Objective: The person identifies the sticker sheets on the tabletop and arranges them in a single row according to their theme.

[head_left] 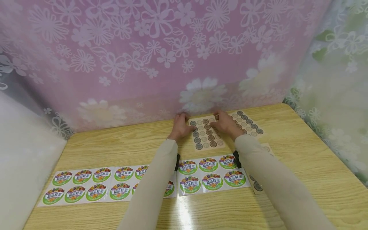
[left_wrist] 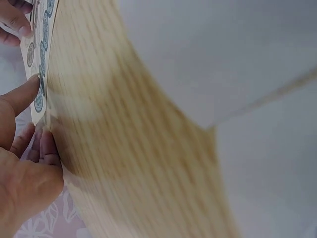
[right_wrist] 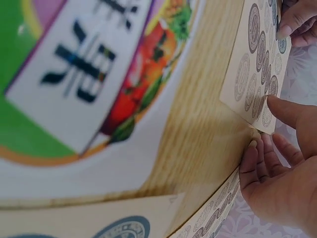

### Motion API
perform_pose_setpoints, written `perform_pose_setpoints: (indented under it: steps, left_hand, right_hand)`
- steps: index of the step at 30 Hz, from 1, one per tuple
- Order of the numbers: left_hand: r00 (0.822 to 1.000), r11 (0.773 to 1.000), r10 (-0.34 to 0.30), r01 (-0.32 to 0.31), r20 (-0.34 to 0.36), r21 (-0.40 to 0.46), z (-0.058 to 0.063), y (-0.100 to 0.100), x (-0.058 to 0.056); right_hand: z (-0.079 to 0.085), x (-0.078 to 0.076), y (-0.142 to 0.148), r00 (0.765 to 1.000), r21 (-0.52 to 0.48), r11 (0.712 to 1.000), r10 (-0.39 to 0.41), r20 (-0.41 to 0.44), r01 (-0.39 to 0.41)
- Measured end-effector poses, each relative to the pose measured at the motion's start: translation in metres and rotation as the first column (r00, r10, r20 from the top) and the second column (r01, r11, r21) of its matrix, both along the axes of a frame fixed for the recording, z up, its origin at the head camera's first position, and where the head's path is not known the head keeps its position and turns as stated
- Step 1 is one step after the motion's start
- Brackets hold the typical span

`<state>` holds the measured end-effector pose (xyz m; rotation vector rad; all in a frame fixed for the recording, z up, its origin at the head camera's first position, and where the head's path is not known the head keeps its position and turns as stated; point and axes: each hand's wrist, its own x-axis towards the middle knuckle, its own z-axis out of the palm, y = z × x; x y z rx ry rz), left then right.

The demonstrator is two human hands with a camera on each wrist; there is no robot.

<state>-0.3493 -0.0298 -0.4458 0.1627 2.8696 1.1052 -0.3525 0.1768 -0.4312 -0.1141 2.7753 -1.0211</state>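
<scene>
A tan sheet of round stickers, printed in grey and brown rows, lies near the table's back edge. My left hand holds its left side. In the left wrist view the thumb presses on the printed face while the other fingers stay at the edge. On the opposite side my right hand grips the sheet, its thumb on top and fingers curled by the rim. A second round-sticker sheet lies just right of that hand, partly hidden by it.
Glossy sheets of green fruit labels run in a row across the front of the wooden table. Another tan sheet is mostly covered by the right forearm. A pink floral curtain hangs along the back edge.
</scene>
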Motion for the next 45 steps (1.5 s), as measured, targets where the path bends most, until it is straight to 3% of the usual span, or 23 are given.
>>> perform_pose_setpoints:
  steps: [6,12,22,26,32,34,38,45]
  left_hand:
    - [0.999,0.997,-0.042,0.043,-0.028,0.059,0.000,-0.003,-0.001]
    - [0.998,0.981,-0.065,0.064,0.000,0.183,-0.001,-0.009,0.001]
    - [0.998,0.950,0.064,-0.062,0.003,0.307,0.003,-0.012,0.012]
    - [0.997,0.917,0.072,-0.070,0.009,0.393,0.010,-0.011,0.015]
    - [0.999,0.824,0.004,-0.024,0.036,0.567,0.028,-0.002,0.019]
    - [0.999,0.805,-0.018,-0.008,0.038,0.593,0.036,0.002,0.020]
    - [0.999,0.799,-0.045,0.017,0.030,0.601,0.049,0.012,0.024]
    - [0.997,0.824,-0.079,0.056,0.016,0.564,0.058,0.041,0.038]
  right_hand:
    - [0.001,0.001,-0.002,1.000,-0.011,1.000,-0.018,-0.001,0.018]
    - [-0.001,0.003,-0.002,1.000,-0.043,0.999,-0.029,-0.013,0.028]
    - [0.004,0.003,0.005,0.996,-0.101,0.995,0.001,-0.089,-0.010]
    - [0.016,0.005,0.013,0.994,-0.155,0.987,0.030,-0.106,-0.046]
    - [0.037,0.010,0.030,0.990,-0.228,0.970,0.063,-0.123,-0.090]
    - [0.044,0.012,0.037,0.988,-0.224,0.969,0.072,-0.135,-0.101]
    - [0.056,0.016,0.051,0.983,-0.191,0.975,0.080,-0.166,-0.112]
    - [0.069,0.029,0.081,0.985,-0.173,0.976,0.112,-0.133,-0.134]
